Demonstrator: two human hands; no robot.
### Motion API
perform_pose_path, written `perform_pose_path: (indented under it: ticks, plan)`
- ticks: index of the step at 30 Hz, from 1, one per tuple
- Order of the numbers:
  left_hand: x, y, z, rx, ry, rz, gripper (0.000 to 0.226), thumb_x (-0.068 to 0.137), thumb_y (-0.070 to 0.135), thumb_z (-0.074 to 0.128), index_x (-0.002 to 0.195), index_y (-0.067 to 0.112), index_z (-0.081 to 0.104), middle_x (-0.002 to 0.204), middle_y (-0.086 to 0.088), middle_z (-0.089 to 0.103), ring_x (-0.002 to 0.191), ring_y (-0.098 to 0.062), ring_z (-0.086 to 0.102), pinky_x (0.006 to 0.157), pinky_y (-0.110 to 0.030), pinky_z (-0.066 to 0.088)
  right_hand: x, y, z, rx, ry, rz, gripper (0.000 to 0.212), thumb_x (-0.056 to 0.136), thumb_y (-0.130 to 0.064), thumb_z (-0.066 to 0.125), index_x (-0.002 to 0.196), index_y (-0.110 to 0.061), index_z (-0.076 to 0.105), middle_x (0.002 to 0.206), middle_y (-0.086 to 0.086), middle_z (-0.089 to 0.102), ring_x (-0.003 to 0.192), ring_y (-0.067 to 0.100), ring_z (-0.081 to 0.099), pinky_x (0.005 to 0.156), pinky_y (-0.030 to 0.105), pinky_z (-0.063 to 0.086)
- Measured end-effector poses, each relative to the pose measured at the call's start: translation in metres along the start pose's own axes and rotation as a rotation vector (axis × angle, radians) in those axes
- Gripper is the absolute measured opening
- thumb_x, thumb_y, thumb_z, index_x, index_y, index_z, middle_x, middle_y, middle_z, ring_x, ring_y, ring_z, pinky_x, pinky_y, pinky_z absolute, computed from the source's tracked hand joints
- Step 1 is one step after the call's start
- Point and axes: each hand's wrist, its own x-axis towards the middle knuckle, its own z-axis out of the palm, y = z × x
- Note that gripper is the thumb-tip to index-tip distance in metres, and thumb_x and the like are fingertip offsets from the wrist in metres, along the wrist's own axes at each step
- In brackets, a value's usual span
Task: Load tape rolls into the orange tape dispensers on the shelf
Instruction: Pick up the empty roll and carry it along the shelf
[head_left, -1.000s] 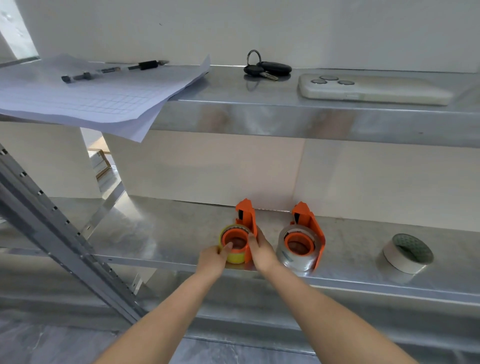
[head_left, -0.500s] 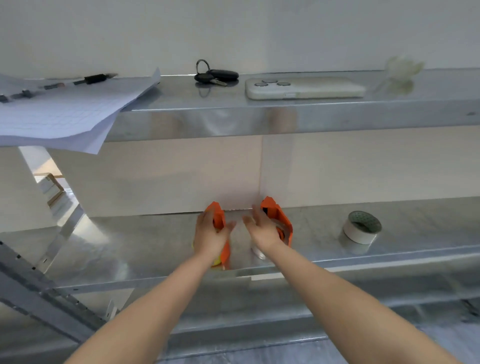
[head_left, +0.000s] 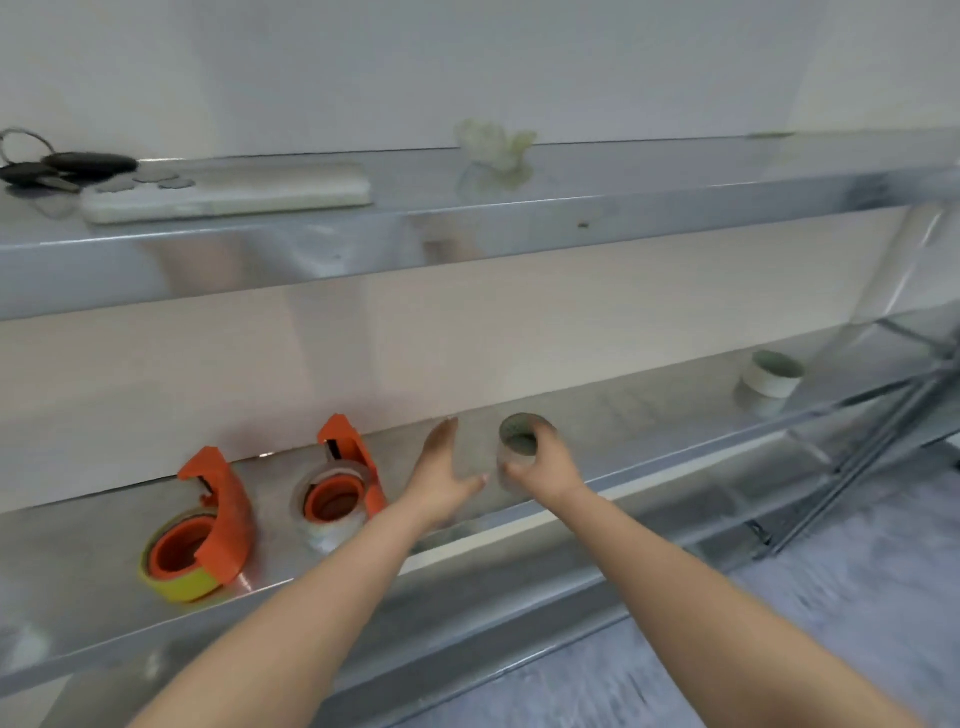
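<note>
Two orange tape dispensers stand on the lower metal shelf (head_left: 649, 415). The left dispenser (head_left: 218, 514) holds a yellow tape roll (head_left: 179, 584). The right dispenser (head_left: 348, 478) holds a clear shiny roll (head_left: 322, 530). To their right, my right hand (head_left: 540, 467) grips a pale tape roll (head_left: 519, 441) on the shelf, fingers wrapped round its side. My left hand (head_left: 441, 478) is open beside it, palm toward the roll, not touching it. Another pale tape roll (head_left: 771, 379) sits farther right on the same shelf.
The upper shelf (head_left: 623, 208) carries keys (head_left: 57, 169), a white phone (head_left: 228, 192) and a crumpled pale object (head_left: 493, 148). Slanted metal braces (head_left: 857, 457) stand at the right end. Grey floor lies below.
The view has swung right. Both hands left the two dispensers and moved right along the shelf. My right hand has closed on a pale tape roll; my left hand is open beside it.
</note>
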Motion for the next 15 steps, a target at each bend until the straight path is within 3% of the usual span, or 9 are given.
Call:
perform_pose_path:
  ticks: [2, 3, 6, 8, 10, 13, 15]
  plan:
    - [0.013, 0.002, 0.019, -0.034, -0.018, -0.008, 0.069, 0.078, 0.008, 0.07, 0.138, 0.001, 0.037, 0.145, -0.018, 0.039, 0.118, -0.01, 0.035, 0.078, 0.012, 0.017, 0.006, 0.019, -0.014, -0.04, -0.033, 0.003, 0.073, 0.073, -0.017, 0.073, 0.134, -0.002, 0.035, 0.136, 0.018, 0.041, 0.127, 0.028, 0.042, 0.109, 0.03, 0.033]
    - [0.019, 0.002, 0.027, -0.045, -0.028, -0.025, 0.066, 0.078, 0.008, 0.069, 0.136, 0.0, 0.039, 0.142, -0.019, 0.043, 0.11, -0.008, 0.034, 0.07, 0.013, 0.02, 0.01, 0.027, -0.018, -0.062, -0.056, 0.014, 0.075, 0.075, -0.018, 0.072, 0.136, -0.002, 0.031, 0.14, 0.017, 0.036, 0.131, 0.027, 0.038, 0.109, 0.028, 0.028]
    - [0.039, -0.004, 0.046, -0.051, -0.075, -0.138, 0.079, 0.079, 0.021, 0.07, 0.143, 0.006, 0.026, 0.148, -0.011, 0.037, 0.123, -0.013, 0.039, 0.088, -0.008, 0.027, 0.022, 0.05, -0.024, -0.065, -0.088, 0.043, 0.077, 0.078, -0.016, 0.069, 0.139, -0.001, 0.024, 0.146, 0.016, 0.03, 0.135, 0.027, 0.032, 0.109, 0.026, 0.024]
    - [0.048, -0.005, 0.058, -0.081, -0.097, -0.219, 0.092, 0.079, 0.026, 0.069, 0.149, 0.009, 0.012, 0.155, -0.009, 0.026, 0.137, -0.023, 0.035, 0.103, -0.024, 0.033, 0.029, 0.059, -0.024, -0.049, -0.116, 0.053, 0.078, 0.078, -0.015, 0.069, 0.139, 0.001, 0.024, 0.145, 0.016, 0.032, 0.134, 0.029, 0.034, 0.111, 0.031, 0.029]
    - [0.057, -0.005, 0.071, -0.123, -0.077, -0.293, 0.093, 0.079, 0.025, 0.069, 0.15, 0.008, 0.011, 0.155, -0.012, 0.027, 0.138, -0.029, 0.035, 0.109, -0.035, 0.036, 0.035, 0.066, -0.022, -0.014, -0.133, 0.043, 0.07, 0.076, -0.015, 0.07, 0.134, 0.0, 0.032, 0.136, 0.017, 0.044, 0.127, 0.03, 0.044, 0.106, 0.033, 0.038]
    - [0.068, -0.003, 0.088, -0.135, 0.027, -0.271, 0.048, 0.08, 0.019, 0.067, 0.122, 0.008, 0.047, 0.123, -0.015, 0.061, 0.113, -0.033, 0.057, 0.084, -0.035, 0.05, 0.043, 0.07, -0.02, 0.067, -0.116, 0.022, 0.052, 0.076, -0.016, 0.07, 0.121, -0.002, 0.048, 0.122, 0.018, 0.059, 0.113, 0.031, 0.056, 0.098, 0.037, 0.046]
    - [0.071, 0.004, 0.097, -0.147, 0.078, -0.233, 0.032, 0.08, 0.014, 0.065, 0.109, 0.016, 0.053, 0.108, -0.007, 0.066, 0.103, -0.028, 0.062, 0.076, -0.03, 0.048, 0.048, 0.072, -0.023, 0.098, -0.094, 0.021, 0.047, 0.077, -0.015, 0.069, 0.118, -0.002, 0.05, 0.119, 0.019, 0.061, 0.111, 0.031, 0.057, 0.096, 0.039, 0.047]
